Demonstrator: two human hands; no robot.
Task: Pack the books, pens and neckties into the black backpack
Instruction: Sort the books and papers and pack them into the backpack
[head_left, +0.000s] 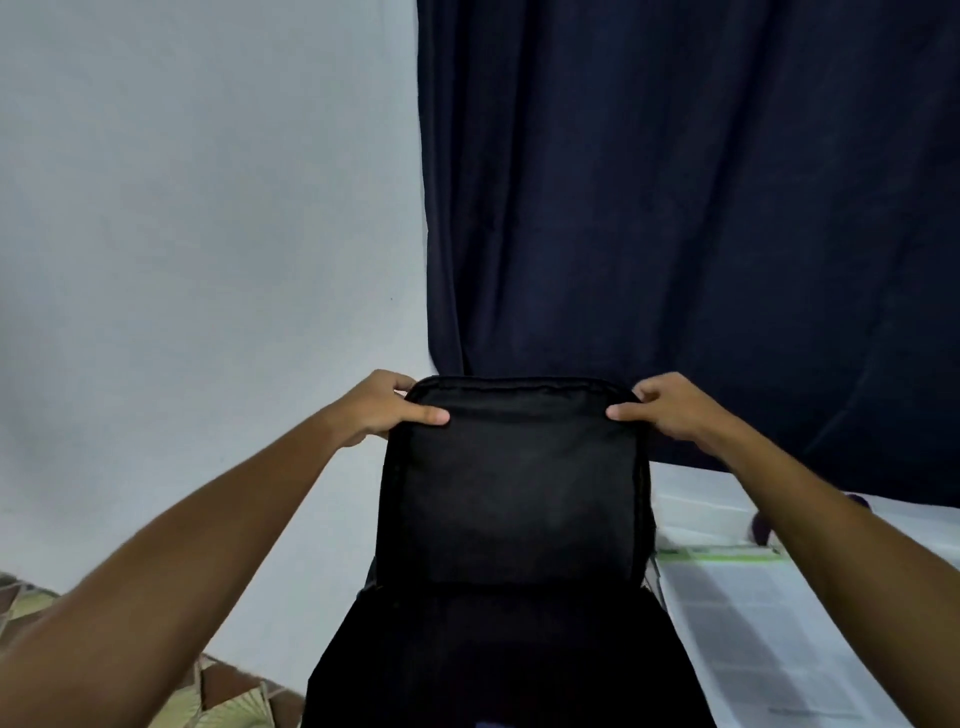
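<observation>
The backpack (514, 499) stands upright at centre, its flap raised. The left hand (387, 408) and right hand (670, 410) each pinch a top corner, thumb in front, probably to hold the opening wide for loading. Papers (753, 597) lie just right.

We see two bare forearms, no sleeves reaching down to either wrist; the left hand (382, 405) and right hand (670, 408) wear no gloves, rings or watch.

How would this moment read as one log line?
stage: handling bag | left hand: grips black backpack top corner | right hand: grips other corner | books, pens, neckties: unclear
</observation>
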